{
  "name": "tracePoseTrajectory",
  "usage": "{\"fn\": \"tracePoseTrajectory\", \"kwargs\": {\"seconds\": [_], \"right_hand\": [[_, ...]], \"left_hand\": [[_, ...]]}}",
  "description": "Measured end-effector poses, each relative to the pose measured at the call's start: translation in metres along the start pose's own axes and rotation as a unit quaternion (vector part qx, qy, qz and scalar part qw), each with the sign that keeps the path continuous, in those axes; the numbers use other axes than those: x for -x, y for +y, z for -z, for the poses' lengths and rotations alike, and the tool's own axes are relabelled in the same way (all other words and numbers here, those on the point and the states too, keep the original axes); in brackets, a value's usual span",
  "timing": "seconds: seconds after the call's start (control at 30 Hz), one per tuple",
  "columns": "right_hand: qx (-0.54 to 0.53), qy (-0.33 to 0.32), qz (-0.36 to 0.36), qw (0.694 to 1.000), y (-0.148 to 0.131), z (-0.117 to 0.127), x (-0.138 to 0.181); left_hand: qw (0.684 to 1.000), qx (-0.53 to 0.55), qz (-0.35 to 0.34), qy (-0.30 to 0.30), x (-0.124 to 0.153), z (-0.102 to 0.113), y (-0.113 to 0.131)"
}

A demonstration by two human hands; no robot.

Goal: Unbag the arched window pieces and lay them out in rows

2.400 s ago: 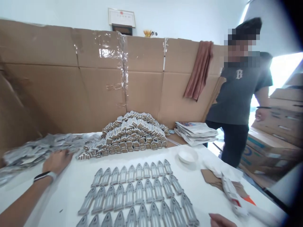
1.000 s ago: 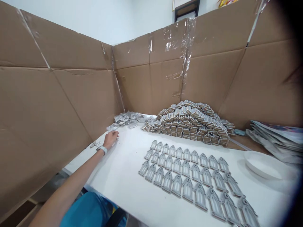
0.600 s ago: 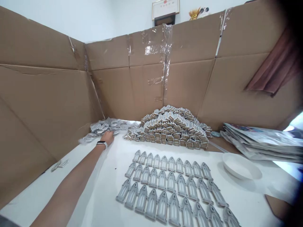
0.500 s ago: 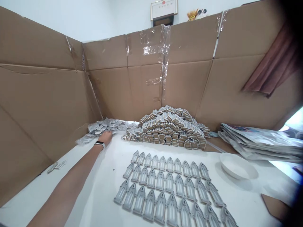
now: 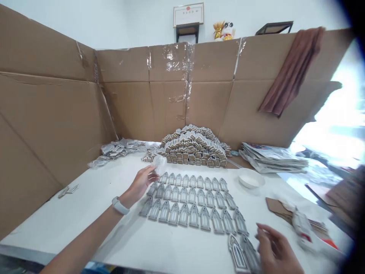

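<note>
My left hand [image 5: 142, 179], with a watch band on the wrist, is pinched around a small clear plastic packet [image 5: 160, 163] above the left end of the back row. Below it, grey pointed-arch window-shaped pieces [image 5: 184, 215] lie in three rows on the white table [image 5: 119, 236]. At the lower right, my right hand [image 5: 275, 247] has its fingers loosely curled and apart, with nothing visible in them. Just left of that hand lie two more arch pieces, one with lighter bars [image 5: 238, 253] and a plain grey one [image 5: 250, 249].
A large stacked heap of arch pieces [image 5: 194, 146] stands against the cardboard wall [image 5: 128, 110]. Plastic packets [image 5: 119, 148] lie in the back left corner. On the right are a white bowl [image 5: 251, 178], stacked flat bags [image 5: 273, 159], cardboard pieces [image 5: 278, 207] and a glue-like bottle [image 5: 302, 224].
My left hand has left the packets in the corner and moved right and nearer, carrying one. My right hand and the two front pieces have come into view as the camera shifted.
</note>
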State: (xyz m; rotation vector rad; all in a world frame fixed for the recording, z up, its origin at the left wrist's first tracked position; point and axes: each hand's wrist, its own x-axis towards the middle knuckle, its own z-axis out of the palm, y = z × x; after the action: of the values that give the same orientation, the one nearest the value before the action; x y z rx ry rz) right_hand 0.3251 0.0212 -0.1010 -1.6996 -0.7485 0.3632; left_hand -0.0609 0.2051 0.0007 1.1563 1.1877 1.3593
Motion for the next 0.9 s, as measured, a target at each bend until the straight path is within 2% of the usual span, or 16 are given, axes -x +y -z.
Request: {"fn": "tracePoseTrajectory", "kwargs": {"seconds": [0.07, 0.17, 0.23, 0.27, 0.33, 0.4, 0.47, 0.63, 0.9], "right_hand": [[-0.038, -0.035, 0.041, 0.998, -0.034, -0.001, 0.007], [-0.070, -0.180, 0.102, 0.976, -0.078, -0.014, 0.020], [-0.099, -0.262, 0.129, 0.951, -0.094, -0.025, 0.028], [-0.119, -0.269, 0.134, 0.946, -0.097, -0.030, 0.032], [-0.160, -0.244, 0.134, 0.947, -0.098, -0.036, 0.039], [-0.184, -0.203, 0.133, 0.952, -0.095, -0.036, 0.046], [-0.181, -0.189, 0.143, 0.954, -0.091, -0.033, 0.053], [-0.138, -0.209, 0.175, 0.952, -0.082, -0.030, 0.067], [-0.081, -0.244, 0.146, 0.955, -0.078, -0.033, 0.085]], "left_hand": [[0.997, 0.045, 0.022, -0.058, 0.037, -0.032, 0.008], [0.984, 0.099, 0.046, -0.144, 0.083, -0.073, 0.015], [0.978, 0.097, 0.043, -0.180, 0.106, -0.094, 0.016], [0.977, 0.090, 0.037, -0.190, 0.116, -0.102, 0.015], [0.977, 0.076, 0.019, -0.197, 0.130, -0.115, 0.010], [0.980, 0.060, 0.001, -0.189, 0.141, -0.122, 0.003], [0.984, 0.045, -0.011, -0.170, 0.148, -0.124, -0.005], [0.992, 0.036, -0.030, -0.114, 0.163, -0.123, -0.027], [0.998, 0.042, -0.023, -0.044, 0.184, -0.117, -0.043]]}}
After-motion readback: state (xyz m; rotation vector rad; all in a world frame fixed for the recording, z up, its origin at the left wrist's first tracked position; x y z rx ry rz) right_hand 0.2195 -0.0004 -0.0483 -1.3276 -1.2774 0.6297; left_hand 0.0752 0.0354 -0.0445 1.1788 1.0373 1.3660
